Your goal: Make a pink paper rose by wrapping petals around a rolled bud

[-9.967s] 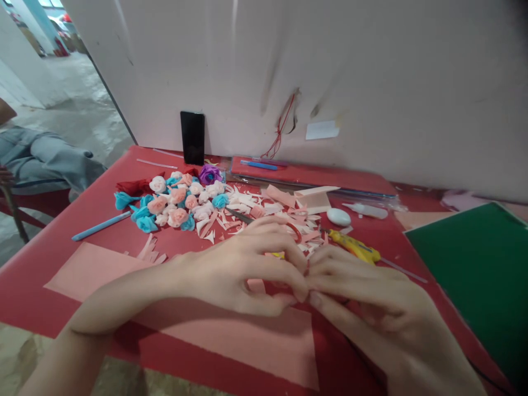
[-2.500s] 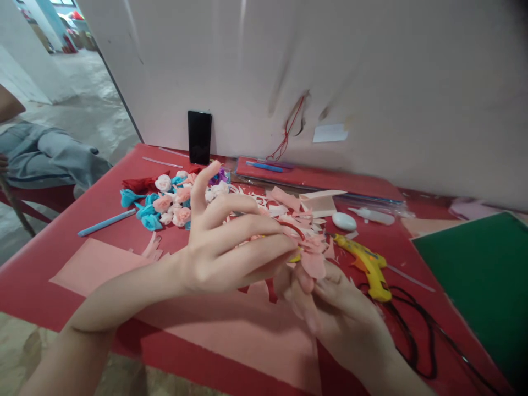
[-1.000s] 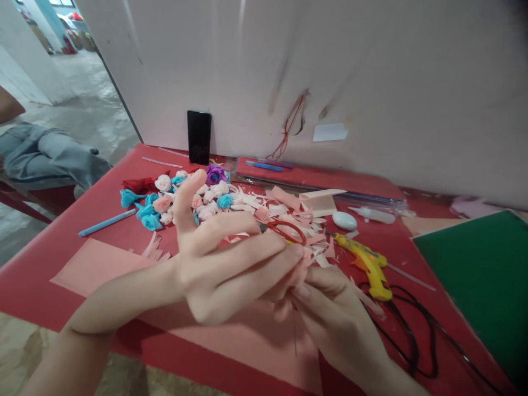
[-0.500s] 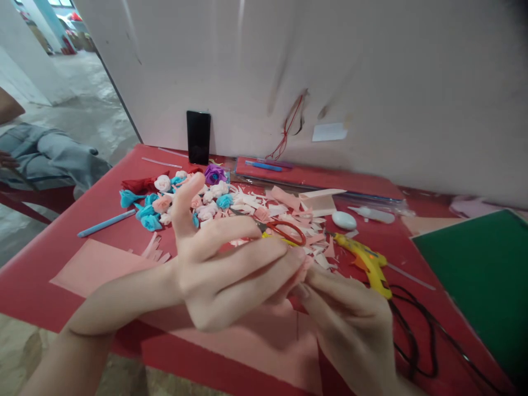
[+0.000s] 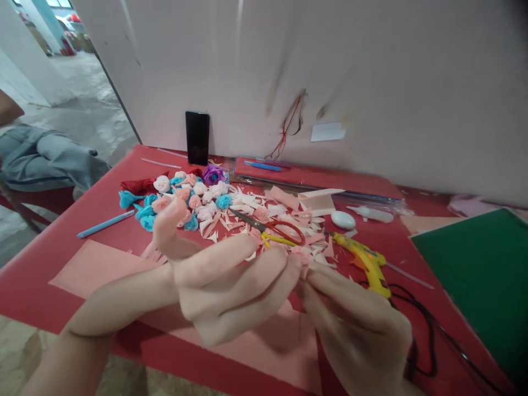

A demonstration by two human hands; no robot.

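Observation:
A small pink paper flower (image 5: 304, 257) is pinched between my two hands above the red table, mostly hidden by the fingers. My left hand (image 5: 235, 286) has its fingers curled round the flower's left side, with one digit sticking up. From the right, my right hand (image 5: 355, 319) grips the lower part of the flower between thumb and finger. Just behind the hands lie scissors (image 5: 284, 234) with red and yellow handles, on a heap of pink and white paper scraps (image 5: 264, 203). Below the hands, a pink paper sheet (image 5: 264, 357) lies at the table's front edge.
Finished paper flowers (image 5: 181, 195) in several colours sit at the back left, near a blue pen (image 5: 105, 224) and a propped phone (image 5: 197, 137). A yellow glue gun (image 5: 367, 261) with its cord and a green board (image 5: 474, 280) lie right. A seated person (image 5: 49, 159) is at left.
My left hand has tilted, its raised digit dropping down and left, so more scissors and flowers show. The right hand has shifted slightly right, and more of the pink flower is visible between the hands.

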